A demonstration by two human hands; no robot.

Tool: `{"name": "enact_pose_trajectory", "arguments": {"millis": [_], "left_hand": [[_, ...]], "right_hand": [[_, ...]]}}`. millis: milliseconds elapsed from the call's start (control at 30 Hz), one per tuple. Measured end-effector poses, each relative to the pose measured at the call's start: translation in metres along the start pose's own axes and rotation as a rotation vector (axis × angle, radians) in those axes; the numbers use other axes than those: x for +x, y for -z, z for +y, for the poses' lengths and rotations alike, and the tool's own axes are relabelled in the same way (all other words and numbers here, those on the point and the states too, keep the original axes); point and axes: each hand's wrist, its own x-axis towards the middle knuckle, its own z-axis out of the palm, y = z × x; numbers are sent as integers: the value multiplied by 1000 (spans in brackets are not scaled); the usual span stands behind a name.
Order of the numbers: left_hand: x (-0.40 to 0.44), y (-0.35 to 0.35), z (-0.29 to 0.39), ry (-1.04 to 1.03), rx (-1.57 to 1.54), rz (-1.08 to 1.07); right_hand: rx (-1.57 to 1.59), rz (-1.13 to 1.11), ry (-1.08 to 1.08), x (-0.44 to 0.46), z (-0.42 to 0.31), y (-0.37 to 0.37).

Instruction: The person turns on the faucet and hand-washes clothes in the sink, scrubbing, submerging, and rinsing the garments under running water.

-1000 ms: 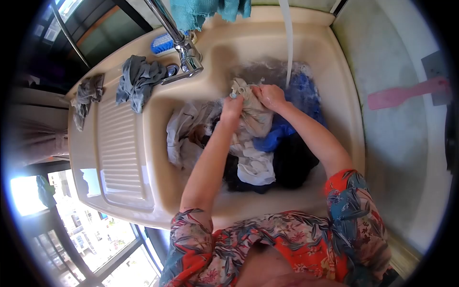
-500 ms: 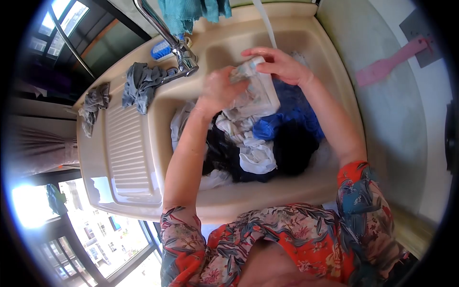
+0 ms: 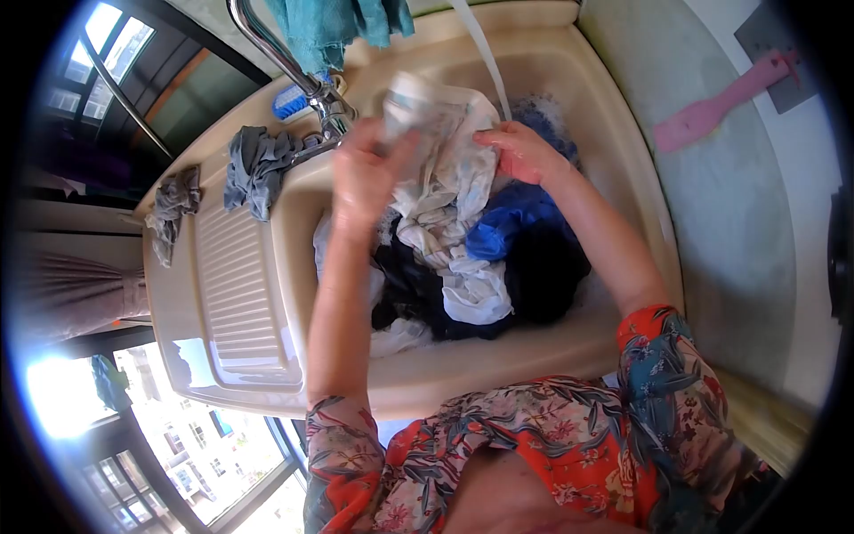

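Observation:
A wet white patterned garment [image 3: 454, 169] is stretched between my two hands above the sink basin, its lower end trailing onto the pile. My left hand [image 3: 369, 169], a little blurred, grips its left edge. My right hand [image 3: 525, 153] pinches the right edge between thumb and fingers. Beneath lie soaked clothes: a blue piece [image 3: 511, 218], a black one [image 3: 544, 271] and a small white cloth [image 3: 476, 294]. Suds show around the blue fabric.
A chrome faucet [image 3: 331, 111] and a pale hose [image 3: 485, 53] reach over the sink [image 3: 614, 116]. Left are a ribbed washboard [image 3: 240, 285] and a grey cloth [image 3: 256, 169]. A blue brush [image 3: 292, 100] sits behind; a teal cloth [image 3: 342, 27] hangs above.
My hands have moved apart, my left hand going left. The white garment, bunched between them before, is now spread wider and raised at its far end.

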Motion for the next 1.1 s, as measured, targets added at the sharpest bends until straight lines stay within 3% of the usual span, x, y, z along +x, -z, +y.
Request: {"name": "enact_pose_trajectory", "arguments": {"millis": [33, 67, 133, 200, 267, 367, 433, 500, 567, 633, 667, 767, 867, 967, 1033, 1100], "left_hand": [[-14, -16, 12, -94, 230, -30], [-23, -31, -27, -321, 431, -75], [-48, -59, -50, -390, 677, -222], [-63, -60, -69, -285, 721, -367], [-71, -55, -82, -272, 732, -444], [-64, -20, -60, -36, 432, -441], [-61, 14, -42, 191, 264, -237], [-58, 50, -30, 261, 56, -39], [-53, 76, -12, 236, -150, 49], [-47, 92, -11, 247, -91, 145], [-44, 95, -12, 249, -59, 194], [-30, 90, -13, 221, -91, 297], [-16, 86, -11, 236, -64, 365], [-8, 87, -13, 225, 11, 423], [2, 90, -12, 240, -42, 459], [7, 92, -13, 244, -99, 488]], "right_hand": [[70, -14, 22, -1, 1, -2], [68, -27, 15, -1, 4, -2], [68, -57, -4, -1, 18, 3], [126, -58, -36, 2, 38, 8], [-98, 96, -16, 8, 59, 22], [-219, 278, 20, 24, 74, 37], [-266, 317, 31, 30, 57, 47], [-444, 320, 185, 31, 30, 42], [-931, 454, 306, 33, 17, 41], [-1340, 624, 427, 28, 9, 15], [-1391, 610, 347, 33, 21, 12], [-1718, 508, 402, 54, 89, 42], [-1591, 400, -7, 68, 104, 54], [-1845, 207, -250, 82, 96, 70], [-1876, 89, -300, 79, 81, 78], [-1564, 123, -271, 64, 58, 86]]}}
